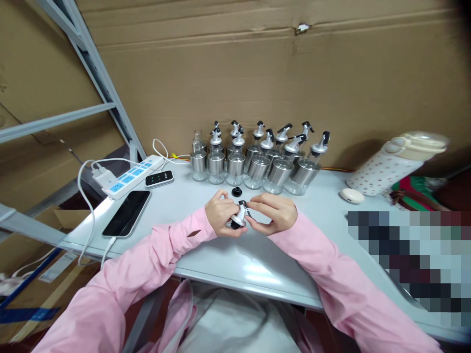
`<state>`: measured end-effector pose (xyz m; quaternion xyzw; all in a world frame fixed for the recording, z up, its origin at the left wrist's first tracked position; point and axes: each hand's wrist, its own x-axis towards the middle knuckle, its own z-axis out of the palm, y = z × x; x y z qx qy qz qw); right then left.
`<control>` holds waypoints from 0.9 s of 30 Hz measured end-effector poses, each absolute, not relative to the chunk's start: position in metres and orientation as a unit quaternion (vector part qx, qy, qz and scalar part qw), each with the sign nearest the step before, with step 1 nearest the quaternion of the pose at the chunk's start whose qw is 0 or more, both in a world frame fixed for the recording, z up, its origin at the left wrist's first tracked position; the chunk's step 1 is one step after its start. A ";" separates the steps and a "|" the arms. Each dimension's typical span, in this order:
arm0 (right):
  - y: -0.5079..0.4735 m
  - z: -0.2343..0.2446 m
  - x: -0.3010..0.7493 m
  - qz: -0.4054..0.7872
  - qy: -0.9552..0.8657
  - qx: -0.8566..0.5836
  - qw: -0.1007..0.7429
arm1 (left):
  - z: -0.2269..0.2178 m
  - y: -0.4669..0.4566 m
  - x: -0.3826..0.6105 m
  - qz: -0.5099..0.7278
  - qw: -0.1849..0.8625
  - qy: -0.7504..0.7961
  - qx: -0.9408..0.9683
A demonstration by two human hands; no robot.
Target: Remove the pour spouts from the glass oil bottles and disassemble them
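Note:
A silver-and-black bottle pourer is held over the near part of the table by my left hand, whose fingers wrap its body. My right hand pinches the black flip lever at the pourer's top with thumb and fingers. Just beyond my hands, a small black stopper lies on the tabletop. Behind it stand several glass oil bottles with steel sleeves, nearly all topped by similar pourers. The front bottle at the far left shows an open glass neck.
On the left of the grey table lie a phone, a small black-faced device and a power strip with white cables. A dotted flask and a white case are at the right. Cardboard lines the back.

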<state>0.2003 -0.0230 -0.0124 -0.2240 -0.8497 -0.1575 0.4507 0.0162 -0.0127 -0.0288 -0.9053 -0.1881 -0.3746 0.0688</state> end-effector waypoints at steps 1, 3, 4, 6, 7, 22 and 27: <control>-0.023 -0.013 0.200 -0.154 -0.851 -0.233 0.444 | -0.029 -0.012 0.015 -0.363 0.061 -0.190 -0.910; -0.025 -0.015 0.200 -0.142 -0.855 -0.252 0.431 | -0.030 -0.012 0.014 -0.340 0.042 -0.192 -0.920; -0.026 -0.015 0.200 -0.133 -0.858 -0.256 0.425 | -0.031 -0.011 0.013 -0.334 0.035 -0.191 -0.922; -0.027 -0.017 0.199 -0.119 -0.866 -0.258 0.412 | -0.032 -0.010 0.012 -0.334 0.029 -0.189 -0.923; -0.028 -0.018 0.198 -0.115 -0.869 -0.262 0.404 | -0.032 -0.009 0.012 -0.340 0.028 -0.188 -0.921; -0.006 -0.018 0.235 -0.083 -0.834 -0.329 0.436 | -0.029 -0.017 0.012 -0.354 0.002 -0.173 -0.919; 0.036 -0.028 0.279 -0.033 -0.809 -0.462 0.361 | -0.033 0.000 0.000 -0.401 0.029 -0.191 -0.895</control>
